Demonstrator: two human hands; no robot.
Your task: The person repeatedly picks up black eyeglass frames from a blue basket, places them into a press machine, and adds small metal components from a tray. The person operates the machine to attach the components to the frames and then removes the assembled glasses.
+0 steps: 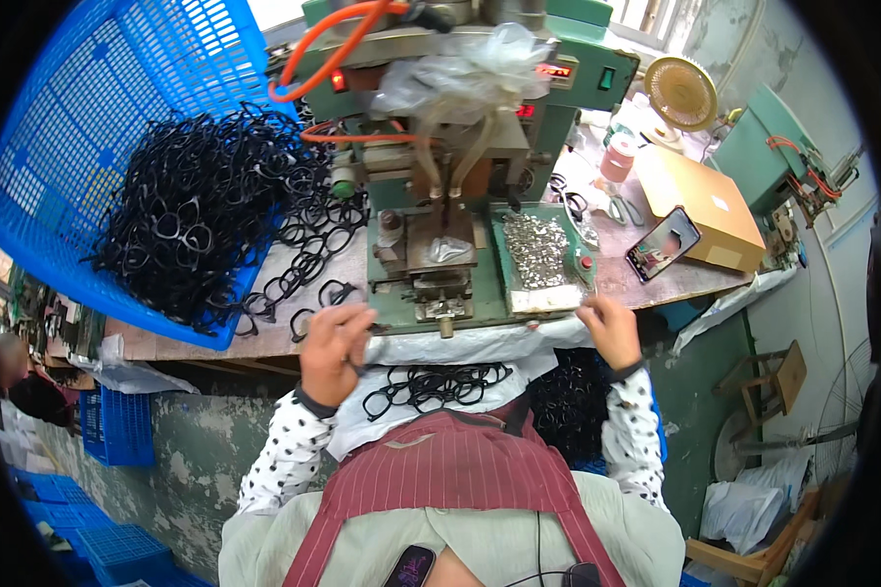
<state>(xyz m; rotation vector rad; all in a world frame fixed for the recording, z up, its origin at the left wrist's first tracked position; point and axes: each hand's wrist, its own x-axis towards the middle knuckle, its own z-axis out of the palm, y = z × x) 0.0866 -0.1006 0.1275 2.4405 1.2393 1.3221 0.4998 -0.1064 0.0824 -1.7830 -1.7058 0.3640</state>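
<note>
My left hand (333, 354) is closed, its fingers curled, at the table's front edge beside loose black glasses frames (308, 264). What it holds, if anything, is hidden. On the other side, my right hand (611, 331) has thumb and fingers pinched together by the front corner of a green tray (507, 256); anything in the pinch is too small to name. Many small silvery metal parts (536, 249) fill that tray. Between my hands stands a green bench machine (440, 220) with a metal fixture. More black glasses frames (436, 387) lie on my lap.
A large blue basket (44, 210) heaped with black frames stands at the left. Right of the machine are a propped phone (664, 245), a cardboard box (700, 205), scissors (625, 209) and a pink spool (618, 157). An orange hose (299, 59) loops above.
</note>
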